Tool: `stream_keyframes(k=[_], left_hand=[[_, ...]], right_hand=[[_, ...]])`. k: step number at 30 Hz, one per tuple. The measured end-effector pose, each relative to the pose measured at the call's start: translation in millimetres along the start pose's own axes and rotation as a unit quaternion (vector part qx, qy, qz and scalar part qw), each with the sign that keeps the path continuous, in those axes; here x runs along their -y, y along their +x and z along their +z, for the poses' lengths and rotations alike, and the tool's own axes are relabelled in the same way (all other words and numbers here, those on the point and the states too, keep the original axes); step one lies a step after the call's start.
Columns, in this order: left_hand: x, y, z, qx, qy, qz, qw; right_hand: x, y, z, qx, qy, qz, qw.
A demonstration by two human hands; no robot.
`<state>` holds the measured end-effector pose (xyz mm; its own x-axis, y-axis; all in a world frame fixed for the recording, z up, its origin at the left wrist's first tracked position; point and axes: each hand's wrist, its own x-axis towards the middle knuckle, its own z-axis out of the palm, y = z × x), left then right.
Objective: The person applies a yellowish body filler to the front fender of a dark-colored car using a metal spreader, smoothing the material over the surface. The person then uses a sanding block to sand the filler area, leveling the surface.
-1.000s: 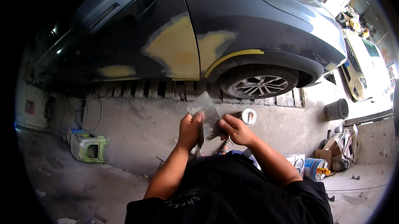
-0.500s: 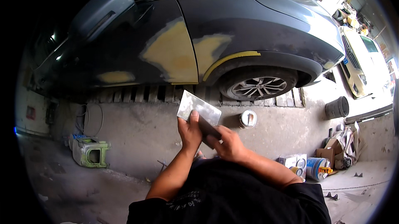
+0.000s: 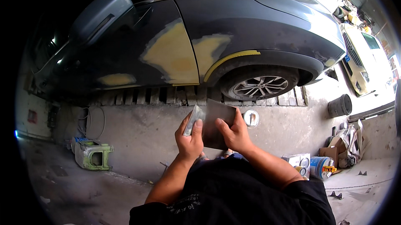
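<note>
Left of and nearer the wearer than the car's front wheel (image 3: 261,88), the left hand (image 3: 190,140) grasps a pale flat plate (image 3: 192,119), the right hand (image 3: 239,136) a dark rectangular plate (image 3: 217,113). Handling these 2 seems the step; moving them calls for controlled edges.

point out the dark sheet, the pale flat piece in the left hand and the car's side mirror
Dark sheet (image 3: 212,128): head view, on its dark face
Pale flat piece (image 3: 192,120): head view, on its visible face
Side mirror (image 3: 101,15): head view, on its housing
</note>
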<state>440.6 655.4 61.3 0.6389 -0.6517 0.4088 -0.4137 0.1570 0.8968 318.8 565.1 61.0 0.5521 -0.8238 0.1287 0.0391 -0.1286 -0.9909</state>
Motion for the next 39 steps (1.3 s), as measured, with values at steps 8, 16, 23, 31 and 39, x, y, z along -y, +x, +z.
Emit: stream_keyframes(k=[8,16,23,31,39], left_hand=[[-14.3,1.9,-12.1,0.082,0.105,0.082,0.988],[-34.1,5.1,-13.3,0.062,0.031,0.004,0.998],[-29.9,17.9,-18.6,0.077,0.138,0.148,0.976],[-19.3,9.2,-18.2,0.103,0.127,0.111,0.98],[-32.5,14.5,-20.5,0.065,0.002,0.004,0.998]], right_hand=[[31.2,13.9,3.9,0.001,-0.02,-0.085,0.996],[32.8,13.3,-1.2,0.035,0.018,-0.083,0.996],[28.8,-8.1,11.8,0.033,-0.011,-0.067,0.997],[49.7,26.1,3.0,0.028,-0.032,-0.141,0.989],[36.2,21.4,1.6,0.027,0.026,-0.115,0.993]])
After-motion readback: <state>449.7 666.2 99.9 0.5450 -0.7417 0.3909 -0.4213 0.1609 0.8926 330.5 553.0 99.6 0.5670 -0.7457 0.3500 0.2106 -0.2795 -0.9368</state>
